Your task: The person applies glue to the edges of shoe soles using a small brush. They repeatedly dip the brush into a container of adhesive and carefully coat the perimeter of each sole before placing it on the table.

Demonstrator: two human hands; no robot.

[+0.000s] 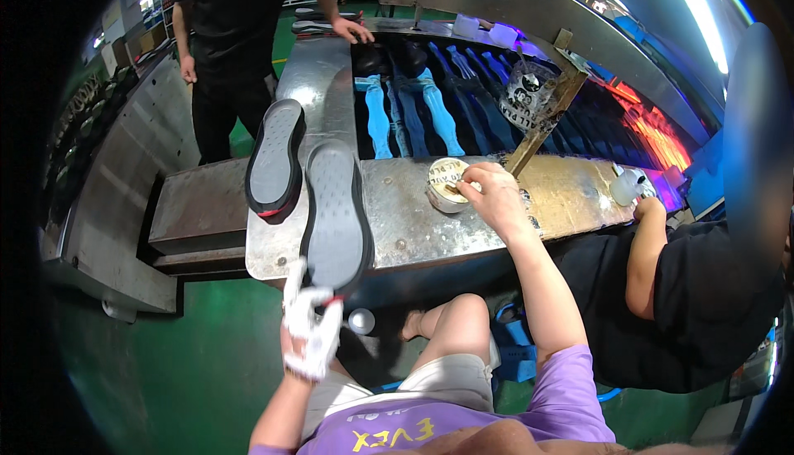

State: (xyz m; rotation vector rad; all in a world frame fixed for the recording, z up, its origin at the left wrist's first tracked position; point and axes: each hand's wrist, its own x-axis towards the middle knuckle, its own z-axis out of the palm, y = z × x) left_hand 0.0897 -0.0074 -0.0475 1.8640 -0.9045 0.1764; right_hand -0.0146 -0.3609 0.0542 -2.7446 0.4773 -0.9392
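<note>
My left hand (pixel 313 335), in a white glove, grips the near end of a grey-topped shoe sole (pixel 337 219) that overhangs the metal bench's front edge. Its index finger lies along the sole's left side. A second shoe sole (pixel 277 157), with dark sides and red trim, rests just to the left. My bare right hand (pixel 495 198) pinches at the top of a round tub (pixel 447 175) with a cream lid and handwriting. Something small and brownish shows at the fingertips; its kind is hidden.
Behind the metal bench (pixel 397 223), a dark conveyor carries blue shoe-shaped strips (pixel 378 116) and black rounded pieces. A wooden post (pixel 550 120) rises near a clear marked container (pixel 529 95). One person stands far left, a hand by the conveyor. At right, another person's hand (pixel 649 208) touches a whitish container (pixel 626 186).
</note>
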